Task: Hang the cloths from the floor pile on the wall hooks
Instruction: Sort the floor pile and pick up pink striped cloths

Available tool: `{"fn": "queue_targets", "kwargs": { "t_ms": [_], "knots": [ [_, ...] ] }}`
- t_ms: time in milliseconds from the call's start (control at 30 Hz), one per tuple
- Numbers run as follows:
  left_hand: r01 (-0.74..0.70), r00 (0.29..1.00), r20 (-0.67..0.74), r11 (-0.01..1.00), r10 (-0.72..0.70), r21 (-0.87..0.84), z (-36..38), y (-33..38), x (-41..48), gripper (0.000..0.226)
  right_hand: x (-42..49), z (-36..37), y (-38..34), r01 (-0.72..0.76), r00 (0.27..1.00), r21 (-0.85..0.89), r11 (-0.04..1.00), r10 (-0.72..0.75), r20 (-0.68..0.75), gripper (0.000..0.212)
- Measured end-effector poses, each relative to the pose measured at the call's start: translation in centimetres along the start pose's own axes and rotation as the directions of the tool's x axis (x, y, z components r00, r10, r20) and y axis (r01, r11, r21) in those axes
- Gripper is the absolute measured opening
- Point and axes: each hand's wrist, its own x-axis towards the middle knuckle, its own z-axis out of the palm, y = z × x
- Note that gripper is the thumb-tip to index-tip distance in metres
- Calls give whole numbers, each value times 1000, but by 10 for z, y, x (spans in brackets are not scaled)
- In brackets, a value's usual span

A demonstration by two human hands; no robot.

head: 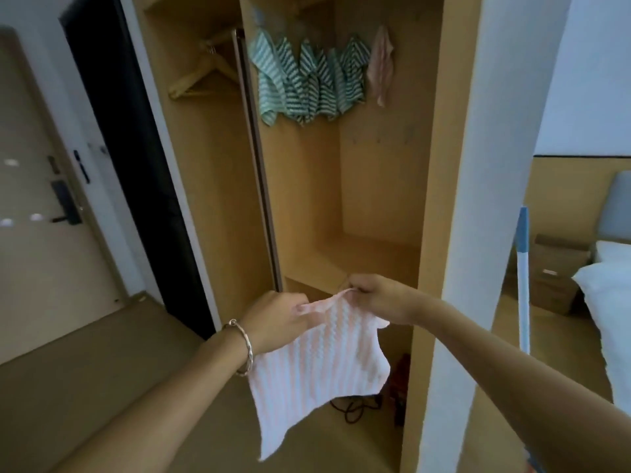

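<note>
We hold a pink-and-white striped cloth (317,367) in the air before the open wardrobe (375,186), its lower corner hanging free above the floor. Our left hand (276,319) pinches the top edge with curled fingers; our right hand (375,297) pinches the top corner the same way. High inside the wardrobe, green striped cloths (307,80) hang overlapping in a row, with a pink cloth (380,63) just beside them on the right. Wooden hangers (201,75) hang in the left compartment. A bracelet (244,346) circles our left wrist.

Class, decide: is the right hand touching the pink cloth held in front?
Touching. Head view: the right hand pinches the top corner of the pink cloth.
</note>
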Motion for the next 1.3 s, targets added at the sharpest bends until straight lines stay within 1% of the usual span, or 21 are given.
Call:
{"fn": "queue_targets", "kwargs": {
  "t_ms": [100, 133, 233, 267, 333, 433, 533, 633, 767, 833, 933, 1000, 1067, 1167, 1233, 1300],
  "knots": [
    [33, 999, -24, 999, -33, 27, -5, -11, 26, 47, 42, -4, 14, 23, 998, 20, 1000, -24, 50, 28],
    [42, 999, -19, 998, -41, 46, -5, -15, 32, 48, 54, -4, 17, 31, 997, 13, 999, -32, 74, 33],
    [94, 996, -21, 993, -92, 78, -8, -39, 50, 51, 85, 0, 19, 70, 983, -12, 997, -67, 172, 67],
    [105, 994, -34, 991, -103, 82, -11, -48, 57, 50, 97, 0, 19, 83, 976, -33, 996, -75, 205, 69],
    [111, 993, -54, 989, -107, 94, -15, -62, 70, 48, 121, -3, 18, 100, 968, -70, 993, -80, 240, 56],
    [110, 992, -70, 990, -105, 85, -18, -81, 93, 48, 153, -9, 16, 129, 960, -57, 990, -110, 257, 34],
    [109, 992, -72, 993, -106, 46, -18, -102, 125, 50, 185, -10, 24, 121, 961, -77, 990, -97, 259, 22],
    [49, 998, -44, 999, -48, 0, -20, -121, 168, 51, 218, -22, 37, 94, 972, -129, 987, -63, 227, 24],
    [-67, 998, 9, 994, 68, -84, -26, -151, 239, 48, 265, -48, 49, 40, 990, -220, 975, -10, 137, 44],
    [-128, 991, 33, 987, 132, -93, -35, -166, 277, 49, 292, -65, 51, -6, 992, -265, 964, 39, 119, 49],
    [-192, 979, 47, 974, 199, -119, -52, -181, 332, 50, 332, -92, 53, -86, 992, -315, 945, 112, 65, 44],
    [-249, 967, 33, 963, 254, -106, -63, -185, 368, 49, 354, -107, 58, -128, 990, -328, 936, 139, 9, 40],
    [-291, 956, 15, 953, 294, -84, -69, -184, 402, 49, 371, -115, 67, -162, 986, -334, 928, 169, -9, 36],
    [-351, 936, 10, 937, 351, -10, -66, -172, 451, 47, 382, -130, 87, -206, 978, -327, 922, 203, -43, 26],
    [-409, 913, 4, 913, 409, -3, -61, -156, 485, 46, 386, -147, 102, -237, 971, -333, 913, 210, -115, 21],
    [-468, 884, 12, 884, 468, -20, -59, -136, 520, 45, 391, -166, 120, -289, 952, -312, 905, 238, -193, 23]
  ]
}}
